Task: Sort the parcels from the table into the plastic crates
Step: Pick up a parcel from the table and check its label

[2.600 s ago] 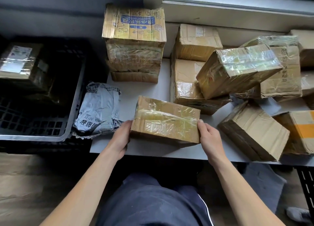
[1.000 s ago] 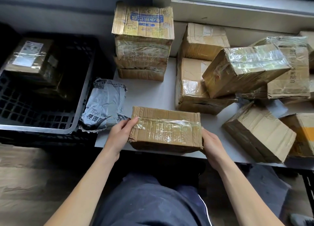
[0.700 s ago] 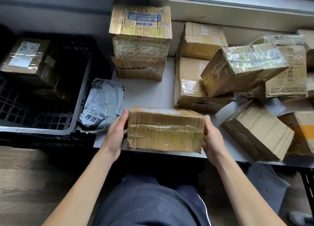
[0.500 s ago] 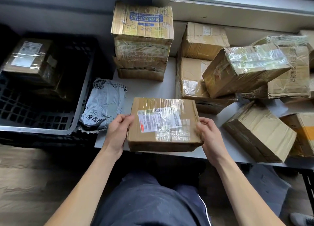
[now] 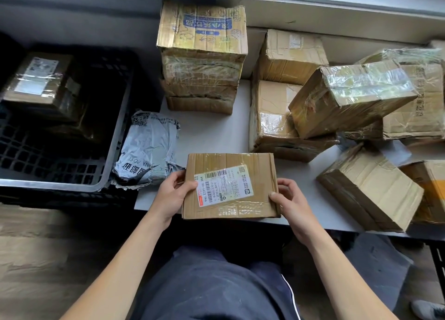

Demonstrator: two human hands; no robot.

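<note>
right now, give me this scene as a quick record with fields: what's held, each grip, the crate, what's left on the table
held: labelled parcel, label side up, at near edge of the table
left grip: holds its left edge, thumb on top
right grip: holds its right edge
crate: left of table, at least one taped box inside
on table: grey mailer bag, several cardboard boxes

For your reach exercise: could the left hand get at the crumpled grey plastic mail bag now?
Likely yes, once freed: the left hand grips the labelled brown cardboard box, but the crumpled grey plastic mail bag lies right beside it, nothing between.
</note>
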